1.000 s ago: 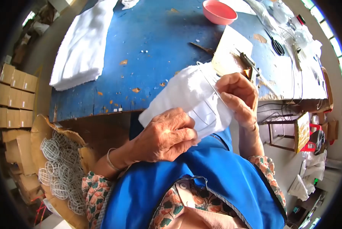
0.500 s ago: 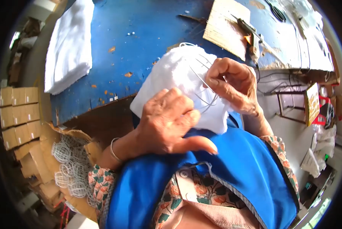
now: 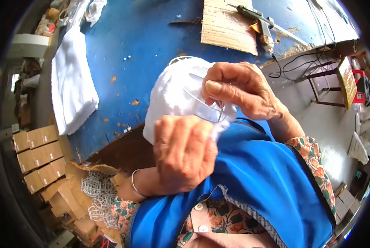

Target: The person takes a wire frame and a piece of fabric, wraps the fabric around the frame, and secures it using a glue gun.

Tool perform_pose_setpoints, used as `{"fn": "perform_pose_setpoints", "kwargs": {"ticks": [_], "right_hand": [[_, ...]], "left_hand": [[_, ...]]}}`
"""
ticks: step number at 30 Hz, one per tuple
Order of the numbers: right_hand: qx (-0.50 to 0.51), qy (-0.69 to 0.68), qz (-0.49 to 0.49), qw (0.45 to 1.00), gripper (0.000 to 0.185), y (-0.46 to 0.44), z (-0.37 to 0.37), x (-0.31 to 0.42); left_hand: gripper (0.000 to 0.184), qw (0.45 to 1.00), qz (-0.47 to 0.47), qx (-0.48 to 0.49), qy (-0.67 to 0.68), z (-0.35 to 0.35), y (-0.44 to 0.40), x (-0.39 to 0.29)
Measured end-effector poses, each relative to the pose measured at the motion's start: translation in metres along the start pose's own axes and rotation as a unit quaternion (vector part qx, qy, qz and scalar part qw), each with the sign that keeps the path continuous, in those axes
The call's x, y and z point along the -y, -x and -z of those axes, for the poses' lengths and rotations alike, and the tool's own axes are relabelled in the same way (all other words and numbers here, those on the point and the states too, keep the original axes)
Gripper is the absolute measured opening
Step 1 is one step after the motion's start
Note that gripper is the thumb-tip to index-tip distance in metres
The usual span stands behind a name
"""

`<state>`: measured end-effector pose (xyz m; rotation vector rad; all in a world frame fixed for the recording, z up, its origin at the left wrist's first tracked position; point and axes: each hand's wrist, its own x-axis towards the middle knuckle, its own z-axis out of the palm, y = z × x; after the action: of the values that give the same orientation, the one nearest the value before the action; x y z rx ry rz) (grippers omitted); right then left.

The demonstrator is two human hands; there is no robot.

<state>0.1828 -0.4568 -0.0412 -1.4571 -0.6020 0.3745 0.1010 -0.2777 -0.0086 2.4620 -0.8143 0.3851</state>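
Observation:
A piece of white fluffy fabric (image 3: 164,89) lies bunched over my lap at the table edge. Thin white wires of a round wire frame (image 3: 195,97) show in its opening, and another wire hoop curves up at its far side. My right hand (image 3: 238,89) is closed, thumb against bent fingers, at the frame's wires; its fingertips partly hide what they pinch. On the near side of the fabric, my left hand (image 3: 185,155) has its fingers curled over the edge, gripping it. A bracelet circles the left wrist.
On the blue table (image 3: 123,37) lie a stack of white fabric (image 3: 73,87), a wooden board (image 3: 224,31) and a glue gun (image 3: 263,29) with a cable. Several wire frames (image 3: 98,186) fill an open carton at lower left, near stacked small boxes (image 3: 38,157). A stool (image 3: 344,80) stands right.
My left hand has turned, its thumb no longer stretched out, and its fingers now curl over the fabric. My right hand stays at the wires. The view has shifted.

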Motion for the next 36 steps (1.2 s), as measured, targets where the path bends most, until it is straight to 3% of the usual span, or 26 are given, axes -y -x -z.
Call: {"fn": "perform_pose_setpoints", "kwargs": {"ticks": [4,7,9,12,16,20,23,24,27,36], "right_hand": [[0.066,0.015,0.043,0.997,0.035,-0.009,0.009,0.001],[0.098,0.029,0.078,0.992,0.031,-0.015,0.011,0.004],[0.095,0.008,0.051,0.994,0.029,-0.015,0.009,0.005],[0.084,-0.008,0.088,0.993,0.027,-0.017,0.009,-0.004],[0.128,-0.010,0.048,0.991,0.027,-0.014,0.017,0.001],[0.132,0.076,0.021,0.988,0.019,-0.014,0.018,0.015],[0.107,0.061,0.088,0.988,0.018,-0.014,0.015,-0.001],[0.139,0.040,0.038,0.989,0.019,-0.013,0.019,0.007],[0.144,0.055,0.129,0.980,0.022,-0.009,0.026,0.000],[0.005,0.138,0.195,0.971,0.018,0.008,0.019,-0.012]], "left_hand": [[0.013,0.993,0.021,-0.048,-0.108,-0.005,-0.001,0.007],[0.011,0.993,-0.016,-0.092,-0.068,-0.003,-0.008,0.026],[0.011,0.997,0.012,-0.073,-0.004,0.001,-0.008,0.029],[0.016,0.997,0.027,-0.067,0.023,-0.002,-0.006,0.036],[0.021,0.995,0.025,-0.080,0.063,-0.001,-0.012,0.035],[0.021,0.991,0.060,-0.077,0.089,-0.001,-0.012,0.034],[0.021,0.993,0.049,-0.078,0.070,0.001,-0.013,0.034],[0.021,0.993,0.048,-0.082,0.068,0.000,-0.013,0.034],[0.021,0.993,0.044,-0.089,0.056,-0.001,-0.011,0.035],[0.021,0.997,0.027,-0.075,-0.012,-0.003,-0.010,0.036]]}}
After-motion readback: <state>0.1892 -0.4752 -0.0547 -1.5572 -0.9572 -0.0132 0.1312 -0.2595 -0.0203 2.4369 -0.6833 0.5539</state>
